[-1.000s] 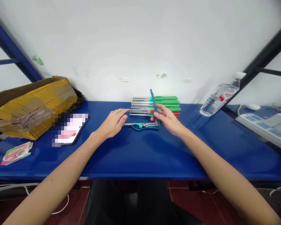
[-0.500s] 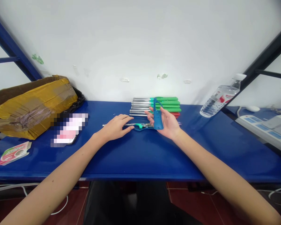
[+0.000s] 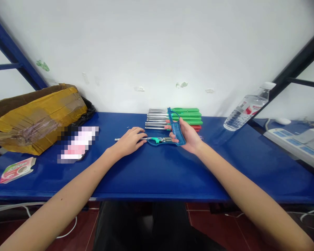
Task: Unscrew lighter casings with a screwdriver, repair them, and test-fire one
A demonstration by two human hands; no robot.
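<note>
Plastic shell (image 3: 180,135), blue and hollow, leans against the palm of the right hand (image 3: 191,138), whose fingers are half curled about it. I judge it light and stiff, a little slippery; its slim upper strip could bend, so the broad lower end seems the better place to hold. The left hand (image 3: 129,140) lies over the shiny metal tube (image 3: 117,139) of an opened tool (image 3: 161,139) on the desk (image 3: 157,170); whether it pinches, I cannot tell. Beyond the right hand, smooth green handles (image 3: 191,114) lie in a row.
</note>
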